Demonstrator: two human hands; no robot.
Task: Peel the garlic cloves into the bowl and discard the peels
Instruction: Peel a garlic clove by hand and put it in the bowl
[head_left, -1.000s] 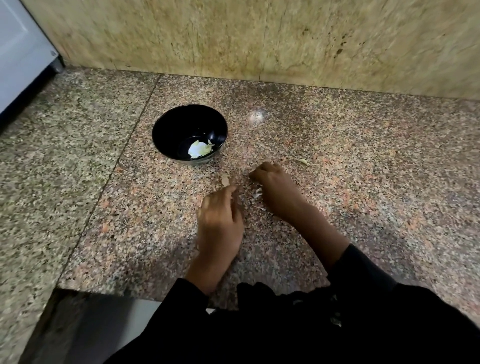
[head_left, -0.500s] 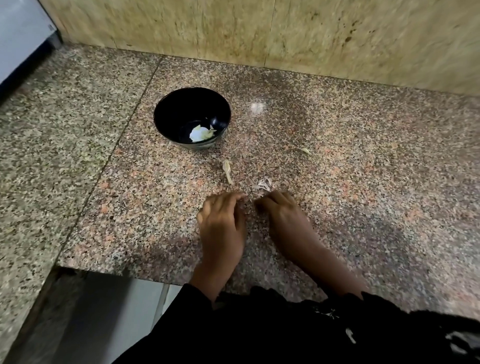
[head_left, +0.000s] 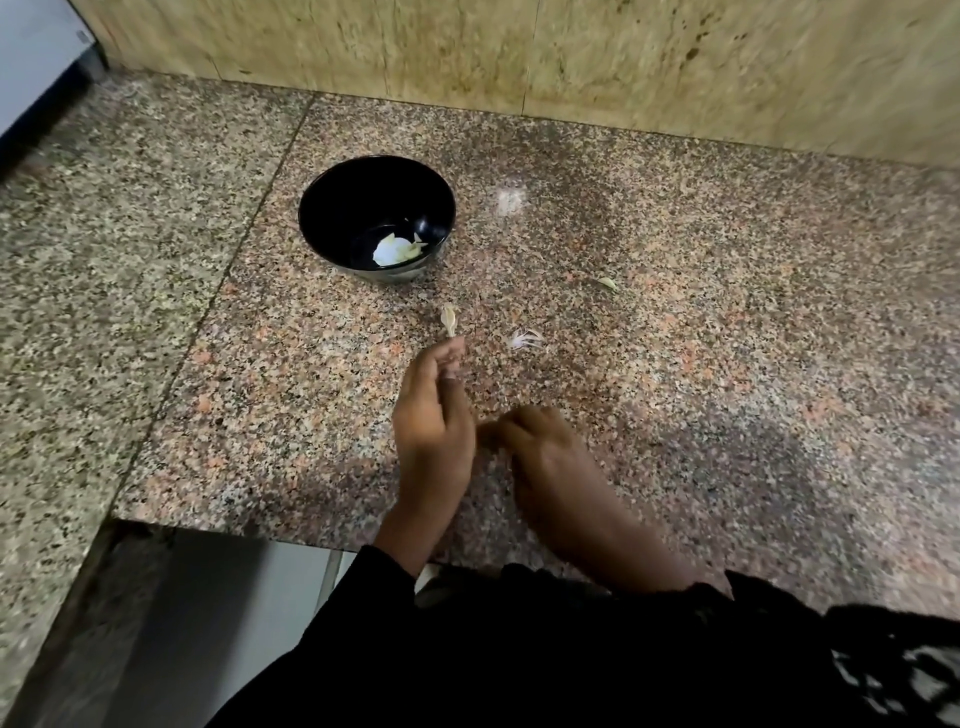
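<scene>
Garlic (head_left: 396, 250), pale and peeled, lies in the black bowl (head_left: 332, 208) on the granite counter (head_left: 727, 338). Just beyond the left hand (head_left: 434, 415), whose fingertips pinch something small, lies a peel (head_left: 449, 318); more scraps (head_left: 525, 339) lie nearby. The right hand (head_left: 540, 447) is blurred with curled fingers; its grip cannot be told.

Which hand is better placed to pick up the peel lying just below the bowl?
Left. The left hand has fingertips almost at that peel; the right hand sits farther back, nearer the counter edge.
</scene>
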